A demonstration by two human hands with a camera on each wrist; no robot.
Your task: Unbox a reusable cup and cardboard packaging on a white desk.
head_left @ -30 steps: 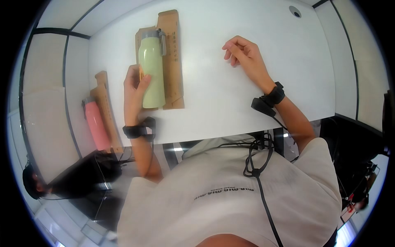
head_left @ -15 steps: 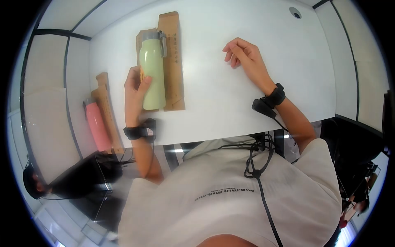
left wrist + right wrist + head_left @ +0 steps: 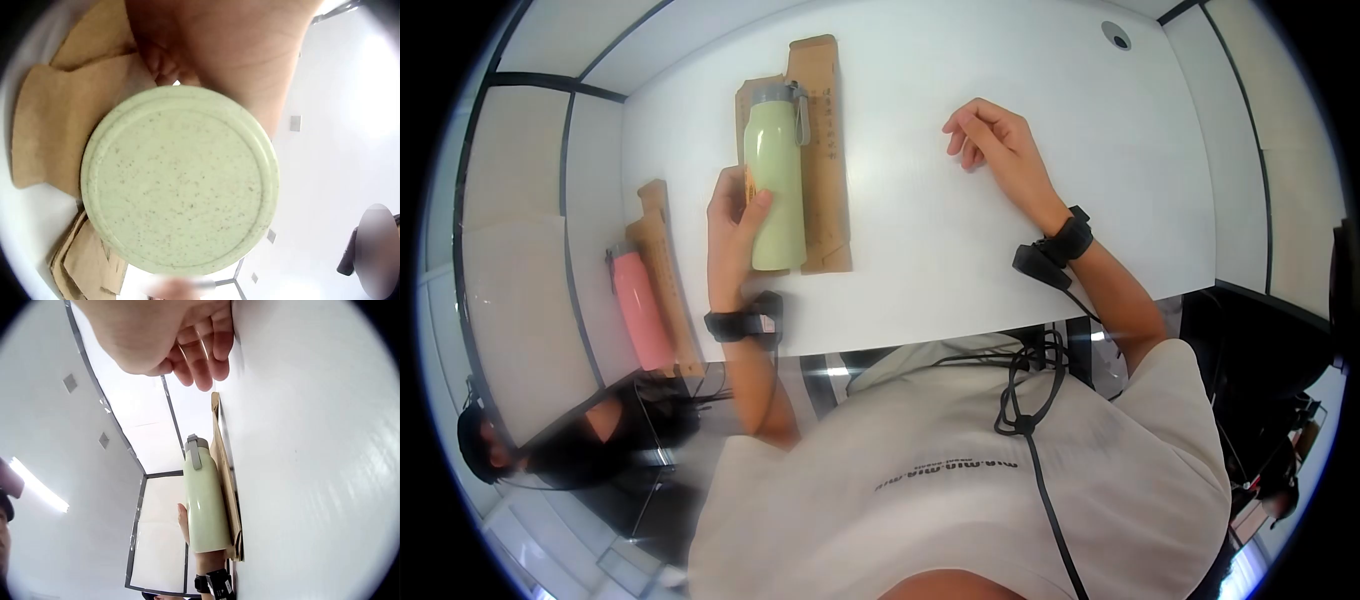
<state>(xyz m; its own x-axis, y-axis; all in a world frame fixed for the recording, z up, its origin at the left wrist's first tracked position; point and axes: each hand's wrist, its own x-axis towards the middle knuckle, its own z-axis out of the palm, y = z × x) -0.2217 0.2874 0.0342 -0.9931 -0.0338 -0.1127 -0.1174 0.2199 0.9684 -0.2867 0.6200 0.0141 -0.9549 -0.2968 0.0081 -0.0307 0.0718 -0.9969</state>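
A pale green bottle (image 3: 775, 190) with a grey lid and a strap loop lies lengthwise over a flattened brown cardboard box (image 3: 824, 160). My left hand (image 3: 733, 225) grips its left side, thumb across the front near an orange mark. In the left wrist view the bottle's round speckled base (image 3: 181, 181) faces the camera and hides most of the fingers. The right wrist view shows the bottle (image 3: 206, 506) close along the cardboard, strap toward me. My right hand (image 3: 1003, 145) rests at the white table, fingers loosely curled, holding nothing.
At the far left a pink bottle (image 3: 641, 310) lies beside another flattened cardboard piece (image 3: 664, 270). Pale partitions edge the white table (image 3: 920, 250), which has a round grommet (image 3: 1116, 36) at the back right. A black cable (image 3: 1050, 510) hangs over the shirt. A person in black is at left.
The table and everything on it sit slightly lower in the head view. Both hands keep their places, the left still gripping the green bottle.
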